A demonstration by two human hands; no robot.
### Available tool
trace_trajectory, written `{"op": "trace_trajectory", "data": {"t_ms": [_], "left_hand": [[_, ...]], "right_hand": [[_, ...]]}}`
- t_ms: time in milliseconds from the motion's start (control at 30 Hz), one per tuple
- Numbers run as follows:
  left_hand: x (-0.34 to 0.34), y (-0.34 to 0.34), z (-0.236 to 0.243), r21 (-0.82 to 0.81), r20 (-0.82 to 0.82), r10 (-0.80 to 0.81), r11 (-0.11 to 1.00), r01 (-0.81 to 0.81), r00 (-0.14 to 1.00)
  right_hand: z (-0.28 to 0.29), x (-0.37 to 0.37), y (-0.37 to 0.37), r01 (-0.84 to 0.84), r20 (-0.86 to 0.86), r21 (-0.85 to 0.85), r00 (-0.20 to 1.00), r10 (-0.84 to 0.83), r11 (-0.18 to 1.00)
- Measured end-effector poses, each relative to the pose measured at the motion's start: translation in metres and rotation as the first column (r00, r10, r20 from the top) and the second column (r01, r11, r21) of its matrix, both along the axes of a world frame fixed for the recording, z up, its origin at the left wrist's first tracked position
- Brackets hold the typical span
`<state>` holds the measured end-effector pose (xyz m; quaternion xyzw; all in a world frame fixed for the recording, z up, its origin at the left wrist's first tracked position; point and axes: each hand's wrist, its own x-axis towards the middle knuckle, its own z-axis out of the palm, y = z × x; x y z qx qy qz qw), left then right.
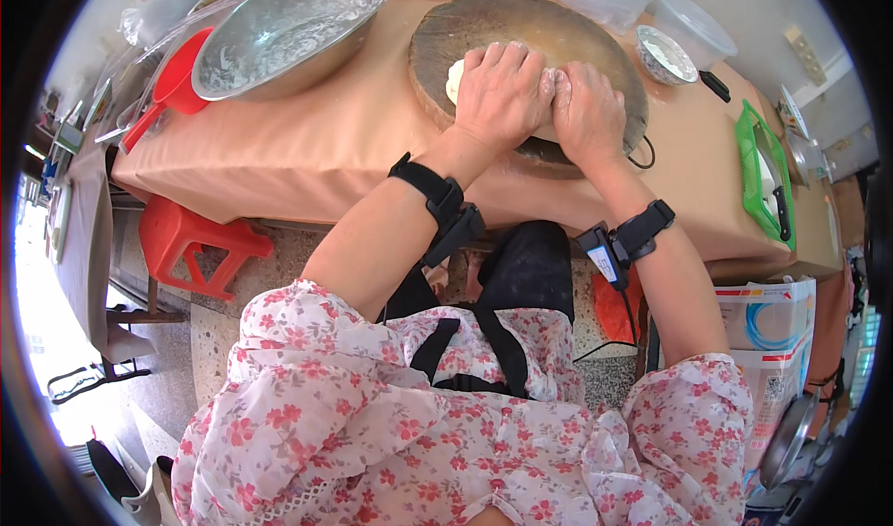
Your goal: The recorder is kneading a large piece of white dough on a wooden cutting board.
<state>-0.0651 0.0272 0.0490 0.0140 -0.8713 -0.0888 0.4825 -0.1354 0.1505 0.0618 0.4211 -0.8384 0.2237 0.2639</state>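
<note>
A thick round wooden board (484, 24) lies on the table in front of me. White dough (454, 81) shows past the left side of my left hand (502, 93), whose fingers curl down over it. Close beside it, thumbs nearly touching, my right hand (589, 112) is also curled and pressed down on the dough. Flour whitens the fingers of both hands. Most of the dough is hidden beneath them. Each wrist wears a black strap with a small device.
A large floured metal basin (288, 38) and a red dipper (181, 79) stand at left. On the right are a bowl of flour (666, 56), clear plastic tubs (693, 28) and a green basket (765, 173) with a knife (782, 214). A red stool (191, 242) stands below left.
</note>
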Motion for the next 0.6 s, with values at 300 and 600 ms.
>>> {"op": "trace_trajectory", "data": {"t_ms": [300,600], "left_hand": [[-0.041,-0.026,0.029,0.156,0.462,0.025,0.982,-0.109,0.887],[-0.064,-0.039,0.048,0.312,0.698,-0.062,0.923,-0.226,0.713]], "right_hand": [[0.013,-0.050,-0.030,0.021,0.296,0.132,0.953,-0.060,0.991],[0.018,-0.084,-0.049,0.029,0.388,0.252,0.913,-0.129,0.967]]}}
